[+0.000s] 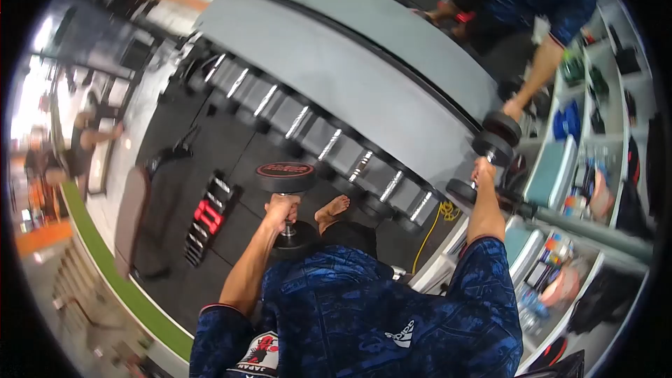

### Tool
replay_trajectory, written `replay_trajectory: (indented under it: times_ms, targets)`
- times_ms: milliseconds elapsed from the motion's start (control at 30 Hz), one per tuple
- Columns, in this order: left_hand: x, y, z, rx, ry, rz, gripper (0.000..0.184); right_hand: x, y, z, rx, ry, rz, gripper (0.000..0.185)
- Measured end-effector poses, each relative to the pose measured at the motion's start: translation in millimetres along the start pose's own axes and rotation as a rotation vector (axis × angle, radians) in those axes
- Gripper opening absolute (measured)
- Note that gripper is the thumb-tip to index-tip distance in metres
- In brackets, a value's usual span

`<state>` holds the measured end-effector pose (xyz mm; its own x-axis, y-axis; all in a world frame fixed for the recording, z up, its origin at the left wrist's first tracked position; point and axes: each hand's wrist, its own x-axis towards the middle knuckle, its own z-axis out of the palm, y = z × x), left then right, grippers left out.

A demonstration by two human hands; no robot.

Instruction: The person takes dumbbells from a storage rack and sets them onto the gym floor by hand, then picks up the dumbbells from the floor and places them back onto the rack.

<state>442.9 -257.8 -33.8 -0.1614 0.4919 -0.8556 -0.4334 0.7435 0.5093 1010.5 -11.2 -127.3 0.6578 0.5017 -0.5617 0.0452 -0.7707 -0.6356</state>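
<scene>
My left hand [283, 212] is wrapped round the handle of a black dumbbell [285, 176] with red lettering on its upper end; its other end hangs below the fist. On the right side of the view, my right hand [484, 171] grips the handle of another black dumbbell [492, 147], one end above the fist and one below. That dumbbell is beside the mirror at the right end of the dumbbell rack. Between my hands, a bare foot [332, 213] shows on the black floor.
A rack of dumbbells [299, 120] runs diagonally under a grey panel [336, 70]. A padded bench [133, 217] stands left. White shelves [553, 301] with bottles are at right. A yellow cable [425, 239] lies on the floor. Another person [91, 141] is far left.
</scene>
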Motion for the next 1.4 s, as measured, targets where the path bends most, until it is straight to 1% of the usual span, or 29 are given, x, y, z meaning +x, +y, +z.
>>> replay_trajectory:
  times_ms: [33, 100, 167, 300, 367, 467, 500, 567, 633, 667, 767, 800, 833, 900, 967, 1000, 1033, 1067, 1100, 1167, 1233, 1267, 1300, 1333, 1367, 1400]
  targets:
    - [-7, -8, -22, -0.05, 0.042, 0.008, 0.024, -3, 1, 3, 0.011, -0.036, -0.036, 0.015]
    - [-20, -25, -67, -0.157, 0.107, 0.019, 0.026, -18, -4, 14, -0.103, -0.012, -0.032, 0.014]
    - [-29, -40, -107, -0.227, 0.133, 0.024, 0.027, -34, 4, 21, -0.242, -0.038, -0.067, 0.015]
    - [-52, -73, -180, -0.266, 0.266, 0.045, 0.028, -81, 2, 42, -0.404, -0.047, -0.15, 0.017]
    - [-65, -97, -215, -0.361, 0.297, 0.037, 0.027, -122, 8, 50, -0.361, -0.096, -0.217, 0.018]
    - [-80, -137, -262, -0.428, 0.388, 0.031, 0.025, -173, 22, 68, -0.317, -0.196, -0.166, 0.018]
    - [-85, -148, -273, -0.459, 0.414, 0.019, 0.025, -176, 36, 74, -0.324, -0.202, -0.196, 0.013]
    - [-92, -174, -297, -0.513, 0.433, 0.004, 0.024, -203, 53, 89, -0.303, -0.271, -0.137, 0.009]
    - [-103, -188, -313, -0.563, 0.46, -0.021, 0.024, -232, 69, 110, -0.386, -0.334, -0.141, 0.011]
    - [-109, -193, -319, -0.586, 0.48, -0.039, 0.025, -242, 80, 122, -0.385, -0.358, -0.163, 0.009]
    - [-118, -213, -344, -0.671, 0.458, -0.064, 0.026, -290, 101, 162, -0.436, -0.389, -0.221, 0.008]
    - [-121, -217, -352, -0.696, 0.48, -0.086, 0.027, -318, 99, 174, -0.512, -0.47, -0.266, 0.01]
    - [-122, -221, -360, -0.69, 0.489, -0.067, 0.027, -326, 110, 192, -0.521, -0.453, -0.305, 0.012]
    - [-125, -228, -378, -0.674, 0.505, -0.034, 0.027, -371, 110, 218, -0.64, -0.584, -0.332, 0.016]
    - [-124, -234, -397, -0.71, 0.513, -0.012, 0.028, -410, 115, 248, -0.634, -0.648, -0.3, 0.015]
    - [-122, -238, -406, -0.72, 0.518, -0.001, 0.028, -429, 120, 262, -0.676, -0.672, -0.389, 0.017]
    - [-124, -237, -415, -0.728, 0.524, 0.006, 0.028, -451, 124, 276, -0.717, -0.696, -0.473, 0.018]
    - [-125, -235, -421, -0.726, 0.544, 0.036, 0.028, -472, 126, 291, -0.754, -0.786, -0.479, 0.021]
    - [-123, -236, -428, -0.771, 0.564, 0.046, 0.028, -496, 127, 305, -0.802, -0.804, -0.473, 0.022]
    - [-118, -229, -439, -0.732, 0.592, 0.048, 0.027, -527, 143, 333, -0.781, -0.918, -0.469, 0.019]
    - [-109, -222, -445, -0.755, 0.585, 0.077, 0.028, -578, 146, 356, -0.768, -1.057, -0.413, 0.021]
    - [-105, -217, -448, -0.802, 0.554, 0.074, 0.03, -586, 160, 372, -0.865, -1.024, -0.525, 0.022]
    - [-102, -210, -449, -0.807, 0.535, 0.115, 0.03, -578, 181, 390, -0.862, -1.075, -0.562, 0.02]
    - [-93, -208, -450, -0.839, 0.534, 0.112, 0.027, -629, 166, 392, -0.798, -1.179, -0.488, 0.017]
    - [-85, -205, -452, -0.869, 0.534, 0.11, 0.024, -649, 167, 402, -0.761, -1.268, -0.465, 0.015]
    - [-82, -198, -454, -0.857, 0.519, 0.147, 0.024, -674, 165, 409, -0.77, -1.303, -0.467, 0.016]
